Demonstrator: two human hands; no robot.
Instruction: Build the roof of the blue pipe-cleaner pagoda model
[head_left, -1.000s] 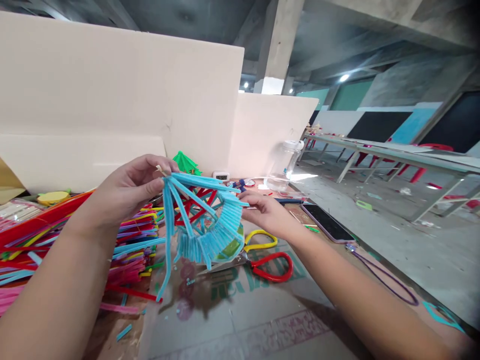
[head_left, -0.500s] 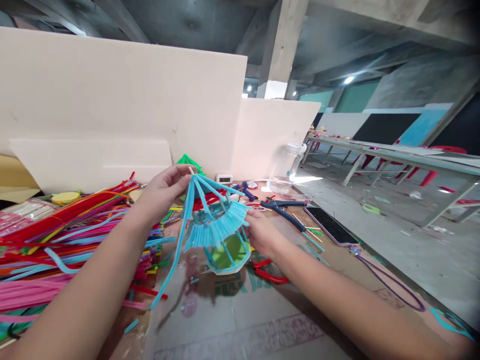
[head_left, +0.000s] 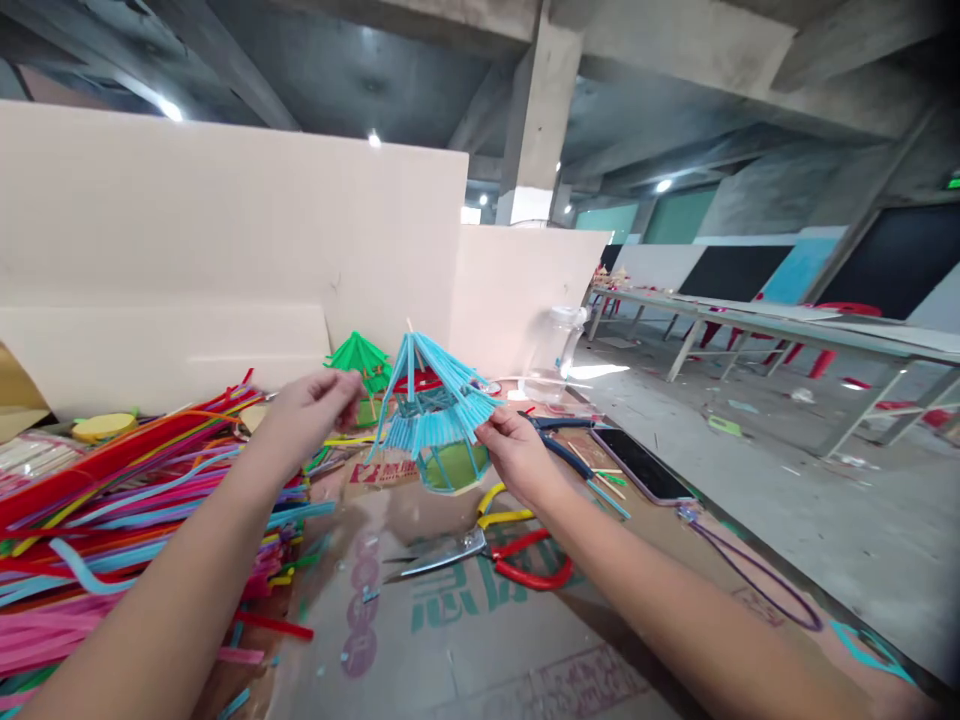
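A small pavilion model of light-blue pipe cleaners (head_left: 433,425) hangs a little above the mat, its ribbed roof coming to a point with a thin stick at the peak. My right hand (head_left: 517,450) pinches the right edge of its roof. Left of the model is my left hand (head_left: 319,405), fingers curled together; whatever is between them is hidden. One loose-looking blue strand slopes down the roof's left side near that hand. Below the model lie scissors with red handles (head_left: 532,560), beside a yellow-handled tool (head_left: 506,508) partly covered by the model and my right hand.
Bundles of coloured pipe cleaners (head_left: 150,500) cover the left side. A green pavilion model (head_left: 360,355) stands behind my left hand. To the right are blue-handled pliers (head_left: 566,450), a phone (head_left: 641,465) with a cord, and a clear bottle (head_left: 553,355). Pale boards (head_left: 225,220) close off the back.
My left hand has left the roof's peak and moved down to the left. The blue pavilion has gone farther from me, uncovering the scissors. My right hand keeps its hold.
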